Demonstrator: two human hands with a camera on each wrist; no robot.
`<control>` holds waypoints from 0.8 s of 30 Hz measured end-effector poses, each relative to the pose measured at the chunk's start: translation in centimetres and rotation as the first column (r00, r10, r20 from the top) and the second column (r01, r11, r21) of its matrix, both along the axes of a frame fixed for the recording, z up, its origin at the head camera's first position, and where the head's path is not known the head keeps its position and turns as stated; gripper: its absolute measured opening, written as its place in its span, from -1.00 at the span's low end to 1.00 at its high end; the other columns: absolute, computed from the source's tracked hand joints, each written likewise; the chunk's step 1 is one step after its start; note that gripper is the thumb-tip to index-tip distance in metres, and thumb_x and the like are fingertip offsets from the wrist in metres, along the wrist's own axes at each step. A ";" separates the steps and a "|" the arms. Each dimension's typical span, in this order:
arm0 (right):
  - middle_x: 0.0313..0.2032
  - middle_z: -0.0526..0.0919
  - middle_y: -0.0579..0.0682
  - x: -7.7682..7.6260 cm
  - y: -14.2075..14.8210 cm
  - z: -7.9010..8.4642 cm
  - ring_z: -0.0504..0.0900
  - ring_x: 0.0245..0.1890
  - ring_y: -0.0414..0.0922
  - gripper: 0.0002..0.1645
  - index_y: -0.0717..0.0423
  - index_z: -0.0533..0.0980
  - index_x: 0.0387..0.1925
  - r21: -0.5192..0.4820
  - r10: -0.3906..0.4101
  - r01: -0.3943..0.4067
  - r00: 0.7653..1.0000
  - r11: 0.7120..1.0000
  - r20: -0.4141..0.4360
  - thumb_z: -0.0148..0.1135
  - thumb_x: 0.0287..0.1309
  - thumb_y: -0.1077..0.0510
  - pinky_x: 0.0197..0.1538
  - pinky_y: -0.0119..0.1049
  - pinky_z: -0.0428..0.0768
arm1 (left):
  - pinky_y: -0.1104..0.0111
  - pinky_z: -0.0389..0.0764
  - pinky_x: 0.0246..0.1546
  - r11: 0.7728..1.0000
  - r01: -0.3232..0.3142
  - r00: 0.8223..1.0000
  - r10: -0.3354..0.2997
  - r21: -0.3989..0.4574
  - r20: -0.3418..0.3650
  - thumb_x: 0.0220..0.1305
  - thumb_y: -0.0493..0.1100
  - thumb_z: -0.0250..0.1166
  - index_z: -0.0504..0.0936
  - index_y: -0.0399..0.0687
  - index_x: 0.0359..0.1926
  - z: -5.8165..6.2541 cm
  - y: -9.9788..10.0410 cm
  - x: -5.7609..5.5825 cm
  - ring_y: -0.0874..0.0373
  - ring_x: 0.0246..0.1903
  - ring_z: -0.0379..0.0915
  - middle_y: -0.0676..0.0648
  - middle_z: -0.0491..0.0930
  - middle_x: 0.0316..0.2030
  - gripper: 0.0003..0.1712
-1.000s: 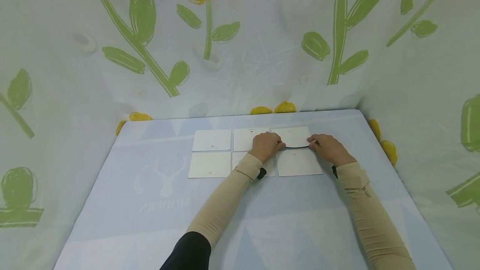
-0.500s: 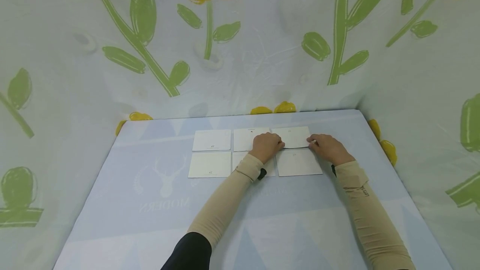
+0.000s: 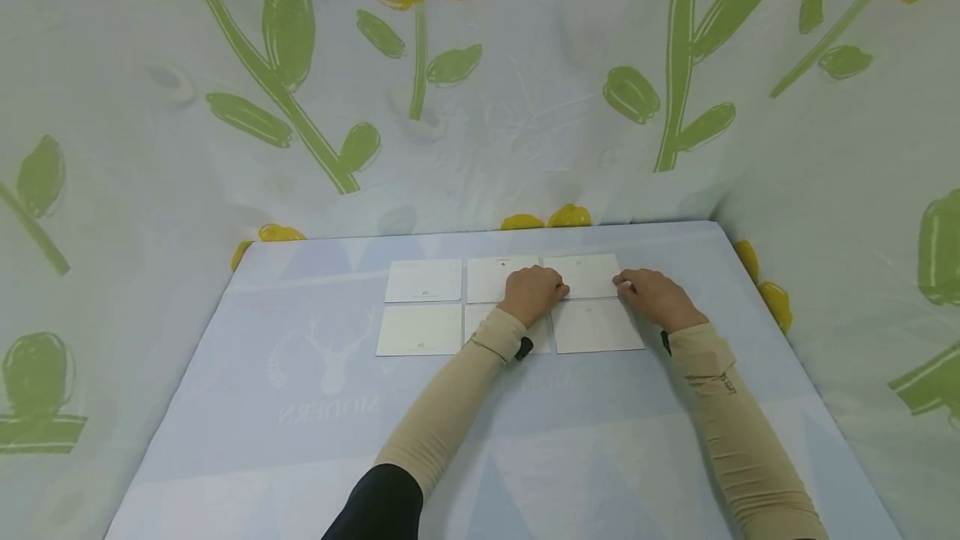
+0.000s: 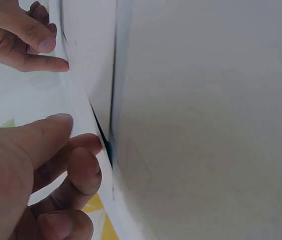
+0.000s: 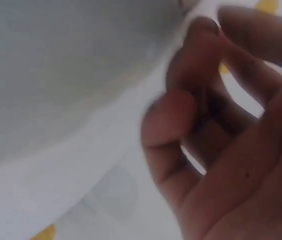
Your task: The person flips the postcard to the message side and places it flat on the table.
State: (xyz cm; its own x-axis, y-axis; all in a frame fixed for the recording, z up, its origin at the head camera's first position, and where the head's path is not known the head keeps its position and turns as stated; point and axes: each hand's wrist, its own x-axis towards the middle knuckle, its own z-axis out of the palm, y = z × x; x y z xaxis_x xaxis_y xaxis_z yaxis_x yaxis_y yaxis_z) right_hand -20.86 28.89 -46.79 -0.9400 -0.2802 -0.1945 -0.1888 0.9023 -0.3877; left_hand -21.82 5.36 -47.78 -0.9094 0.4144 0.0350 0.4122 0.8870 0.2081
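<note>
Several white cards lie in two rows on the table. My left hand [image 3: 532, 293] is at the near left corner of the back right card [image 3: 588, 275], and my right hand [image 3: 658, 297] is by its right edge. In the left wrist view, the left thumb [image 4: 56, 127] stands apart from the index finger, whose tip touches a card edge; the other fingers are loosely bent. A gap shows between the right thumb and index finger [image 5: 201, 45] in the blurred right wrist view. The front middle card [image 3: 542, 337] is partly hidden under my left wrist.
The front right card [image 3: 598, 327] lies just below both hands. To the left are the back left card [image 3: 424, 281] and front left card [image 3: 420, 330]. A pale blue printed cloth covers the table [image 3: 337, 457]; flower-print curtain [image 3: 517, 132] surrounds its back and sides.
The back right card's near edge was bowed up with a dark gap beneath it; it has come down and lies flat. Both hands have hardly moved.
</note>
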 end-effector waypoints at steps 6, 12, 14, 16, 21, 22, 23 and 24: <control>-0.06 0.65 0.28 0.4 0.1 -0.5 0.63 -0.13 0.13 -0.60 0.30 0.53 0.20 -0.046 -0.047 0.044 0.996 0.998 -0.081 0.10 0.48 0.15 -0.09 0.06 0.59 | 0.42 0.50 -0.55 1.000 0.002 1.000 -0.002 -0.010 0.002 0.49 0.20 0.15 0.76 0.12 0.00 -0.3 -0.3 0.1 0.23 -0.42 0.63 0.09 0.77 -0.26 -0.60; -0.14 0.62 0.27 0.8 0.0 -0.8 0.60 -0.26 0.14 -0.65 0.29 0.55 0.17 -0.176 -0.104 0.030 0.899 0.984 -0.426 0.09 0.47 0.23 -0.24 0.06 0.58 | 0.31 0.62 -0.39 1.000 -0.022 0.996 0.024 0.020 -0.088 0.50 0.23 0.11 0.71 0.08 0.12 -0.1 -1.4 0.4 0.11 -0.22 0.66 0.02 0.74 -0.12 -0.53; -0.09 0.60 0.33 1.0 -0.1 -0.6 0.60 -0.19 0.23 -0.66 0.31 0.55 0.16 -0.215 -0.124 0.007 0.836 0.977 -0.534 0.11 0.46 0.26 -0.20 0.14 0.57 | 0.28 0.62 -0.35 1.000 -0.027 0.985 0.028 0.013 -0.171 0.50 0.24 0.10 0.71 0.07 0.12 -0.1 -2.0 0.4 0.06 -0.19 0.64 -0.01 0.73 -0.12 -0.51; -0.02 0.57 0.40 1.1 -0.2 -0.4 0.57 -0.08 0.32 -0.65 0.33 0.54 0.17 -0.241 -0.137 -0.015 0.789 0.970 -0.599 0.12 0.45 0.27 -0.11 0.23 0.55 | 0.26 0.61 -0.33 1.000 -0.031 0.965 0.030 0.001 -0.259 0.50 0.25 0.10 0.70 0.04 0.12 -0.1 -2.8 0.5 0.03 -0.20 0.61 -0.04 0.71 -0.14 -0.49; 0.21 0.44 0.46 1.5 0.0 0.0 0.41 0.17 0.45 -0.58 0.34 0.44 0.27 -0.284 -0.172 -0.001 0.792 0.959 -0.585 0.07 0.49 0.23 0.11 0.38 0.39 | 0.18 0.58 -0.22 0.996 -0.071 0.950 0.054 -0.045 -0.309 0.48 0.30 0.08 0.64 -0.05 0.19 0.8 -5.2 1.2 -0.05 -0.13 0.56 -0.12 0.67 -0.08 -0.39; 0.25 0.40 0.46 1.5 0.2 0.0 0.38 0.21 0.46 -0.56 0.34 0.42 0.28 -0.291 -0.180 0.008 0.801 0.957 -0.571 0.06 0.50 0.21 0.15 0.39 0.36 | 0.15 0.57 -0.18 0.995 -0.083 0.954 0.063 -0.059 -0.293 0.48 0.31 0.07 0.61 -0.06 0.21 1.1 -5.8 1.4 -0.08 -0.08 0.55 -0.14 0.66 -0.04 -0.36; 0.28 0.37 0.46 1.5 0.4 0.0 0.35 0.24 0.47 -0.55 0.34 0.41 0.30 -0.295 -0.185 0.013 0.806 0.955 -0.562 0.06 0.50 0.20 0.18 0.39 0.32 | 0.12 0.57 -0.13 0.993 -0.096 0.959 0.073 -0.072 -0.275 0.48 0.33 0.06 0.59 -0.08 0.23 1.4 -6.4 1.7 -0.10 -0.03 0.54 -0.15 0.65 0.01 -0.34; 0.30 0.35 0.47 1.5 0.6 -0.1 0.33 0.26 0.48 -0.53 0.35 0.39 0.31 -0.295 -0.186 0.015 0.807 0.955 -0.561 0.06 0.50 0.20 0.20 0.39 0.29 | 0.10 0.56 -0.08 0.990 -0.111 0.963 0.086 -0.087 -0.254 0.49 0.34 0.03 0.56 -0.09 0.26 1.7 -7.1 1.9 -0.12 0.03 0.53 -0.16 0.63 0.06 -0.31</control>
